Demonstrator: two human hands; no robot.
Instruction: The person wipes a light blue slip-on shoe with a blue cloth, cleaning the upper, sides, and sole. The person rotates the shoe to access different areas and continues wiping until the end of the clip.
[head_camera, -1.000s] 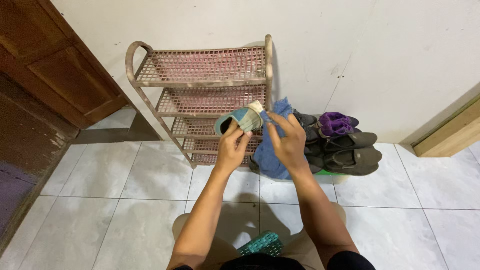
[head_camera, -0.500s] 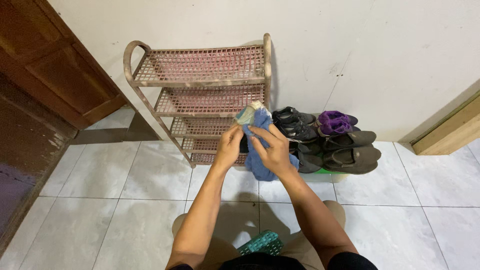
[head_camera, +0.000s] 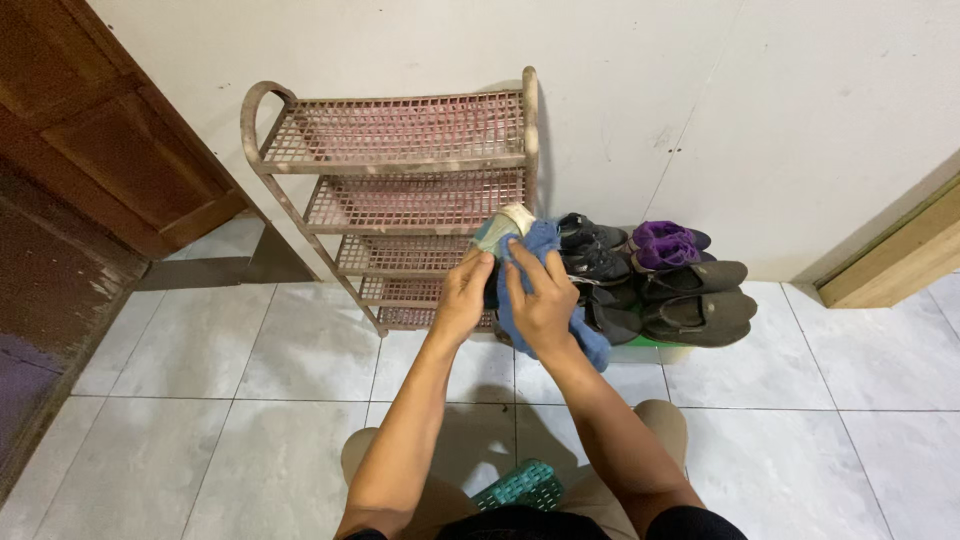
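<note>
My left hand (head_camera: 462, 297) grips a small teal shoe (head_camera: 497, 229) with a cream toe, held up in front of a shoe rack. My right hand (head_camera: 540, 298) presses a blue cloth (head_camera: 545, 240) against the side of that shoe; the cloth hangs down below my wrist. Most of the shoe is hidden behind my hands and the cloth. Both hands are close together, fingers touching the shoe.
A dusty reddish shoe rack (head_camera: 400, 170) with several empty mesh shelves stands against the white wall. Right of it lies a pile of dark shoes (head_camera: 690, 305) with a purple pair (head_camera: 665, 245) on top. A brown wooden door (head_camera: 90, 150) is at left. A teal slipper (head_camera: 518, 486) lies near my knees.
The shoe has been turned so its opening faces away. My right hand has wrapped the blue cloth over it and slid down and left along its side.
</note>
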